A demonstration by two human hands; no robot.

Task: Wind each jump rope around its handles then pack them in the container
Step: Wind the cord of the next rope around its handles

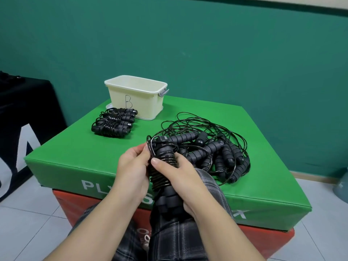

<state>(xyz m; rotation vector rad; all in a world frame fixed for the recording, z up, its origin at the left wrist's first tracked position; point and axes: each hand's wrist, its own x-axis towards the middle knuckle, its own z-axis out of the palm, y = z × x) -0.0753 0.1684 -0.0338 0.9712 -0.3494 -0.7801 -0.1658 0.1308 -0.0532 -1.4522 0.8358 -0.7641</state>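
Note:
I hold a black jump rope (165,187) upright over my lap, its two foam handles side by side with cord coiled round their middle. My right hand (180,178) grips the handles over the coils. My left hand (133,166) pinches a loose loop of cord near the handle tops. A cream container (139,101) marked "B" stands at the back of the green box. Several wound ropes (114,122) lie in front of it. A tangled heap of unwound ropes (216,149) lies to the right.
The green padded box (75,151) sits on a red box (263,240). A green wall is behind it, a black cloth-covered object (24,113) stands at the left, and the floor is tiled. My checked trousers (169,240) are at the front edge.

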